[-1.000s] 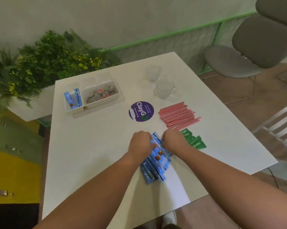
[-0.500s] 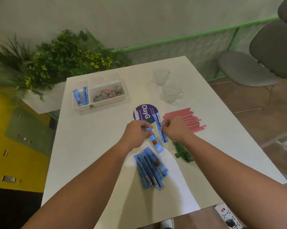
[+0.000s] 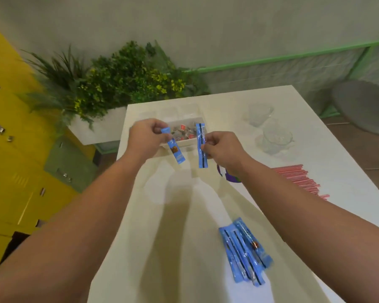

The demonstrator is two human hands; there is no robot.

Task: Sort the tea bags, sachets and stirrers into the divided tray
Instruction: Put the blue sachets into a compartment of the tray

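Note:
My left hand (image 3: 146, 139) pinches the top of a blue sachet (image 3: 175, 148) that hangs tilted in front of the divided tray (image 3: 185, 119). My right hand (image 3: 224, 149) holds a second blue sachet (image 3: 201, 145) upright by its middle, just right of the first. Behind both sachets, the tray's middle compartment shows several tea bags (image 3: 184, 131). My left hand hides the tray's left compartment. A pile of several blue sachets (image 3: 245, 251) lies on the white table (image 3: 184, 215) near me. Red stirrers (image 3: 298, 179) lie in a bundle at the right.
Two clear glass cups (image 3: 275, 138) stand at the table's far right. A purple round sticker (image 3: 231, 174) peeks out under my right wrist. A planter with green plants (image 3: 118, 84) sits beyond the table's far left corner; yellow lockers and a grey chair flank the table.
Both hands have lifted one blue sachet each from the pile and carried them forward and left to just in front of the tray. The view has swung left.

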